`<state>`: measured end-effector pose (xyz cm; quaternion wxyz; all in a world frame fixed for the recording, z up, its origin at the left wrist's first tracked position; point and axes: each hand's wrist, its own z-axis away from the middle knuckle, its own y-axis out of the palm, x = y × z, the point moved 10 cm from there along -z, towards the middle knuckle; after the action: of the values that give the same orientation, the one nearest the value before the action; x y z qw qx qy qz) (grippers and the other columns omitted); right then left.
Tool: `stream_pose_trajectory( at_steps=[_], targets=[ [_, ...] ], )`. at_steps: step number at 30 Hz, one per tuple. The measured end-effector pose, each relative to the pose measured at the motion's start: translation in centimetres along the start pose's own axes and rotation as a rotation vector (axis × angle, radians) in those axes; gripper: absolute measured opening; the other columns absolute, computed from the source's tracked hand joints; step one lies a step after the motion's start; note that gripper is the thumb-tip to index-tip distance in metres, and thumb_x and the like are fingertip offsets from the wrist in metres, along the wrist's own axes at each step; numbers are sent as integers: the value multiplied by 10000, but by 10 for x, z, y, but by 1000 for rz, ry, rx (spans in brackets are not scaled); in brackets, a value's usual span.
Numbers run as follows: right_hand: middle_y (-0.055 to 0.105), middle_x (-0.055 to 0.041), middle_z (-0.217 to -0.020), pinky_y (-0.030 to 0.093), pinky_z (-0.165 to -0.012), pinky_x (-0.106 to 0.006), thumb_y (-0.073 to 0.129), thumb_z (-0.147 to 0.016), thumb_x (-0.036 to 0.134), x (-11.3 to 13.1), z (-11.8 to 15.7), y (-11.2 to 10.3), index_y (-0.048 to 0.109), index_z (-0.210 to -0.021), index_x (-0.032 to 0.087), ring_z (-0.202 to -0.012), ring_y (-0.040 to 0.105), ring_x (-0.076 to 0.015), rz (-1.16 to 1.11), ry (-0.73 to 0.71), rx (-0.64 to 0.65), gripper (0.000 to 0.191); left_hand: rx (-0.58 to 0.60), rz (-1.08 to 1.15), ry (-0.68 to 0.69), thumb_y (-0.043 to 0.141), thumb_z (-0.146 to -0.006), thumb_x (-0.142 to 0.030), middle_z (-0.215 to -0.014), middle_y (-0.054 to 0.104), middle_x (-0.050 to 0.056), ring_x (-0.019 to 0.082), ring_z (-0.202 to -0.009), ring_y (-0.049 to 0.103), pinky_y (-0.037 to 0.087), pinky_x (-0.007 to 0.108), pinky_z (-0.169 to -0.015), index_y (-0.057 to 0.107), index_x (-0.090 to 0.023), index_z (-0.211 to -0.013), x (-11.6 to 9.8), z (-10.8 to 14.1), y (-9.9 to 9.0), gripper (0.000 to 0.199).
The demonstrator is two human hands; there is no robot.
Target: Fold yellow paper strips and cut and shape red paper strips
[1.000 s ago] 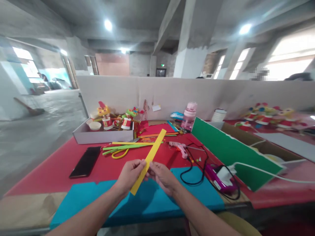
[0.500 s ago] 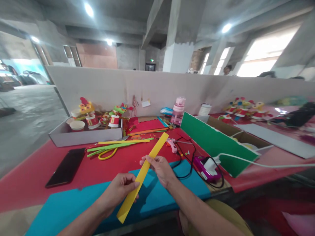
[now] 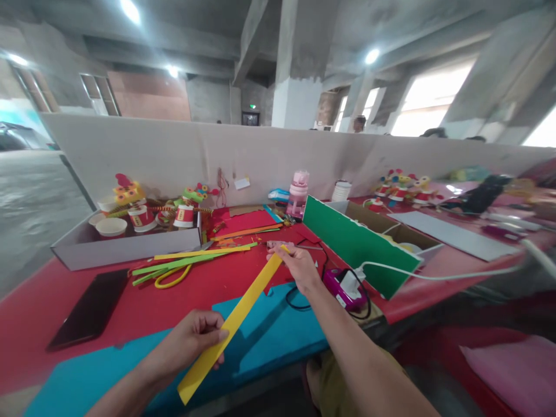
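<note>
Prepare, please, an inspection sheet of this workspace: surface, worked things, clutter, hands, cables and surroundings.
Surface: red covering, with a blue sheet along the near edge.
Worked things: yellow strip, held slantwise between both hands.
Clutter: loose green strips; dark phone.
Hands: left hand grips the strip's lower part; right hand holds its upper end.
Cables: white cable runs rightward from the purple power strip.
Surroundings: pale partition behind; craft figures in a grey tray.

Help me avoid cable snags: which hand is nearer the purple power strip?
Right. The right hand, at the far end of the yellow strip, is left of the purple power strip; the left hand is farther left, nearer the wearer.
</note>
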<state>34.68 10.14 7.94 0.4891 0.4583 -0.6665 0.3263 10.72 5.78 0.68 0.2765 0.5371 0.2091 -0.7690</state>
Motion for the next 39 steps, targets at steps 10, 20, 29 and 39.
stream_pose_trajectory(
  at_steps=[10, 20, 29, 39],
  targets=[
    [749, -61, -971, 418, -994, -386, 544, -864, 403, 11, -5, -6, 760, -797, 225, -1065, 642, -242, 292, -170, 12, 288, 29, -45, 25, 662, -739, -529, -566, 600, -8, 145, -544, 596, 459, 252, -556, 475, -171, -679, -7, 0, -11, 409],
    [745, -88, -818, 549, -760, -320, 636, -782, 536, -14, -1, -31, 694, -824, 169, -809, 701, -213, -140, 71, -253, 374, -84, 44, 75, 667, -763, -488, -567, 605, -15, 123, -525, 588, 459, 226, -544, 465, -175, -713, -8, -2, -32, 376],
    [700, -58, -843, 520, -654, -281, 579, -820, 579, -40, 84, 138, 678, -1006, 179, -733, 646, -164, -215, 392, 559, 453, -268, 321, 252, 663, -782, -457, -755, 702, 65, 181, -684, 677, 530, 296, -689, 556, -153, -918, -12, -15, -22, 350],
    [656, -9, -624, 502, -653, -271, 608, -804, 546, -31, 85, 118, 576, -784, 167, -596, 630, -133, -59, 411, 765, 381, -640, -1060, 754, 456, -899, -213, -1297, 573, 106, 275, -1265, 459, 324, 480, -1066, 545, -233, -1264, -82, 38, -25, 376]
  ],
)
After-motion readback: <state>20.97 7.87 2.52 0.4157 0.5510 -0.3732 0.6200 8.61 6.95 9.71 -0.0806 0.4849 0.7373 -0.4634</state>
